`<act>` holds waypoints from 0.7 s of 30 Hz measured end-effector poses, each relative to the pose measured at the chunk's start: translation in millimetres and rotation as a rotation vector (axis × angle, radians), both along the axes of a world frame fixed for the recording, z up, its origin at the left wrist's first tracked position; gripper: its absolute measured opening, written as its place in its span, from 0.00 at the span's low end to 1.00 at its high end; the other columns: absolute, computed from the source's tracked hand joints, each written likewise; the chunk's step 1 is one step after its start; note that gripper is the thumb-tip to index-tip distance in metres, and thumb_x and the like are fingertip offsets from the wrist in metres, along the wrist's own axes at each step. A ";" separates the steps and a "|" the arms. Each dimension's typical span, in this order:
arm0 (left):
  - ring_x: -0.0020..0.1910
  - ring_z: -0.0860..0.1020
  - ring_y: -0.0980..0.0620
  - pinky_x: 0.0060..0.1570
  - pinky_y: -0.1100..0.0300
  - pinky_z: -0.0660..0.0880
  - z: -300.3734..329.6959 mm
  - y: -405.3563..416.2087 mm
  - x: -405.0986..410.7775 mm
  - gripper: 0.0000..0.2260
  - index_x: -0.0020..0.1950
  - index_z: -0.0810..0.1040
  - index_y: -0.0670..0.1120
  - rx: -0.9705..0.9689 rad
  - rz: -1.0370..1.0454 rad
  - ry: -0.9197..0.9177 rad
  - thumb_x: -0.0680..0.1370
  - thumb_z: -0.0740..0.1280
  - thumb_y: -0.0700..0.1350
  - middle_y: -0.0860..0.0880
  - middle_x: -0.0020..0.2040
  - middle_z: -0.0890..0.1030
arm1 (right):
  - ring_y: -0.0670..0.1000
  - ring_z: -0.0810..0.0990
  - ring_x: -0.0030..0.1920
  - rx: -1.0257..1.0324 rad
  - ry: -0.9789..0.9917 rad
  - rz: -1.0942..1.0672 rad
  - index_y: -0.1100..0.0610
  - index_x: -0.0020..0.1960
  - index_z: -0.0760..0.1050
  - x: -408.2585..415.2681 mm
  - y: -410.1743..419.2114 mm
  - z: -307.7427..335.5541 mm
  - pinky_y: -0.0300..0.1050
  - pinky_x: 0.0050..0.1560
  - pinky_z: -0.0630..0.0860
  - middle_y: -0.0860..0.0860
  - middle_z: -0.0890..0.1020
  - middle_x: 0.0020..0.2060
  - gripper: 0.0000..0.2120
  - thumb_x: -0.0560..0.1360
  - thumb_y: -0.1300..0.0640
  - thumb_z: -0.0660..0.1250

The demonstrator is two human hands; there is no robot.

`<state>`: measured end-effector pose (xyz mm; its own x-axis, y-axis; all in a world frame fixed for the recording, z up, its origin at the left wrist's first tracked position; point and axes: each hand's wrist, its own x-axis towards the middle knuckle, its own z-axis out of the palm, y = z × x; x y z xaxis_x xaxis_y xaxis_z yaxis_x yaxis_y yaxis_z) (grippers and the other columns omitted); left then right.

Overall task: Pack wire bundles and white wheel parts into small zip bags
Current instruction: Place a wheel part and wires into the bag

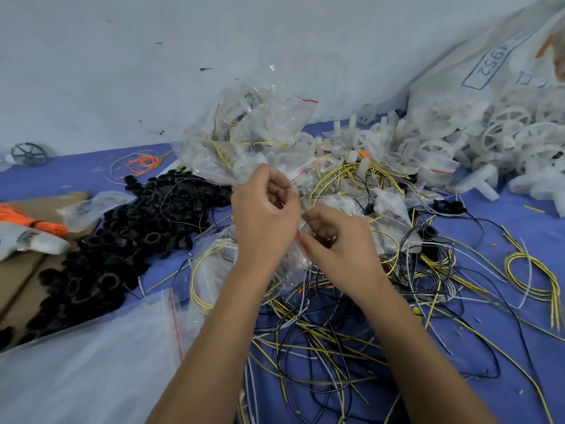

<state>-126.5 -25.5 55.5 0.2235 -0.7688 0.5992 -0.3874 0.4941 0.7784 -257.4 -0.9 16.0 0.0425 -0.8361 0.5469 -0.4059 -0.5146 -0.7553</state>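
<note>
Both hands meet at the middle of the view over a small clear zip bag [295,264] with a red seal line. My left hand [264,215] pinches the bag's top edge with curled fingers. My right hand [336,237] pinches the same edge just to the right. What the bag holds is blurred by plastic. Filled zip bags [244,139] lie heaped behind the hands. Loose yellow, black and white wires [321,325] spread under my forearms. White wheel parts [504,139] are piled at the right.
A heap of black rings [122,240] lies at the left on cardboard. An orange wire bundle [30,220] sits at the far left. Empty zip bags [91,362] lie at the lower left. A large printed sack [489,56] leans at the upper right.
</note>
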 end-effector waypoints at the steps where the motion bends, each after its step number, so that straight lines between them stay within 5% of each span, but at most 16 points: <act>1: 0.28 0.74 0.56 0.31 0.60 0.73 0.9 0.6 -1.8 0.08 0.39 0.74 0.50 -0.021 0.014 -0.034 0.73 0.71 0.39 0.52 0.31 0.77 | 0.46 0.79 0.33 0.053 -0.027 0.064 0.53 0.48 0.80 -0.5 0.4 1.1 0.39 0.36 0.74 0.46 0.80 0.33 0.04 0.73 0.55 0.70; 7: 0.30 0.72 0.57 0.32 0.57 0.73 1.1 8.2 -18.6 0.08 0.42 0.74 0.49 -0.137 -0.006 -0.277 0.73 0.71 0.39 0.55 0.31 0.74 | 0.43 0.73 0.30 0.199 0.025 0.239 0.55 0.33 0.78 -2.9 1.8 2.2 0.46 0.31 0.69 0.48 0.79 0.27 0.11 0.65 0.70 0.67; 11: 0.33 0.70 0.61 0.35 0.61 0.70 0.3 12.8 -26.3 0.08 0.43 0.74 0.49 -0.179 -0.100 -0.347 0.74 0.71 0.38 0.60 0.33 0.70 | 0.38 0.71 0.25 0.226 -0.082 0.369 0.47 0.27 0.74 -3.6 6.5 5.2 0.31 0.29 0.65 0.42 0.77 0.23 0.18 0.63 0.70 0.68; 15: 0.34 0.72 0.59 0.36 0.58 0.72 8.1 13.0 -21.2 0.07 0.44 0.74 0.49 -0.209 -0.007 -0.288 0.75 0.70 0.39 0.58 0.34 0.72 | 0.44 0.78 0.32 0.166 -0.271 0.278 0.55 0.36 0.83 2.2 3.2 3.4 0.40 0.33 0.73 0.53 0.83 0.30 0.17 0.69 0.76 0.66; 18: 0.33 0.76 0.54 0.36 0.52 0.75 12.9 11.7 -11.3 0.06 0.43 0.74 0.49 -0.170 0.097 -0.199 0.75 0.71 0.42 0.55 0.33 0.75 | 0.51 0.81 0.36 0.194 -0.517 0.101 0.57 0.46 0.85 2.6 -2.2 1.0 0.46 0.36 0.79 0.58 0.84 0.36 0.08 0.79 0.63 0.68; 21: 0.33 0.77 0.56 0.37 0.55 0.76 14.6 7.8 -0.2 0.05 0.44 0.75 0.51 -0.045 0.190 -0.167 0.74 0.71 0.45 0.56 0.32 0.76 | 0.51 0.83 0.39 0.302 -0.733 0.055 0.57 0.45 0.85 -2.5 -5.2 -0.4 0.42 0.39 0.80 0.57 0.82 0.36 0.07 0.80 0.59 0.69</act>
